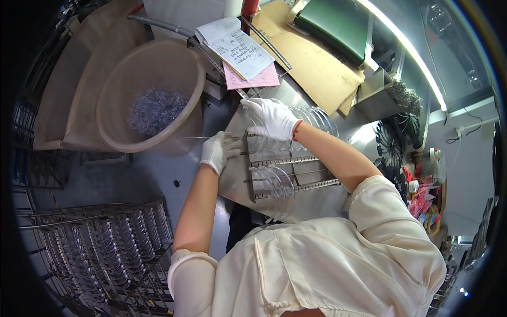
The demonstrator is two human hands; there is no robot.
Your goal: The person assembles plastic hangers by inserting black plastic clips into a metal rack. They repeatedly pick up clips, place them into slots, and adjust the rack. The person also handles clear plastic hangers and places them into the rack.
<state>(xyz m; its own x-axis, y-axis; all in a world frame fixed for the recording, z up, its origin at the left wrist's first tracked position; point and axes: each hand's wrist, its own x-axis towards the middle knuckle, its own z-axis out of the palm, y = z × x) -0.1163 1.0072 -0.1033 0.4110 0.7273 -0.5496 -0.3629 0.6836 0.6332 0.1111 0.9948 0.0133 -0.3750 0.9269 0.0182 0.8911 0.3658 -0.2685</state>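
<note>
My left hand (pixel 215 152), in a white glove, is closed around a thin metal rod (pixel 191 138) at the left end of a metal rack (pixel 252 182). The rod sticks out to the left of the hand. My right hand (pixel 275 119), also gloved, reaches over the rack's far row, with a clear round disc (pixel 253 115) between its spread thumb and fingers. More clear discs (pixel 322 119) stand on edge in that row, partly hidden by my right forearm. Another group of clear discs (pixel 275 182) stands in the near row.
A large beige tub (pixel 108 119) at the left holds clear plastic scraps (pixel 156 110). Filled racks (pixel 100 248) stand lower left. Beyond the rack lie a handwritten notepad (pixel 237 48), pink paper (pixel 264 77) and cardboard (pixel 311 63). A metal box of wire parts (pixel 376 92) is at right.
</note>
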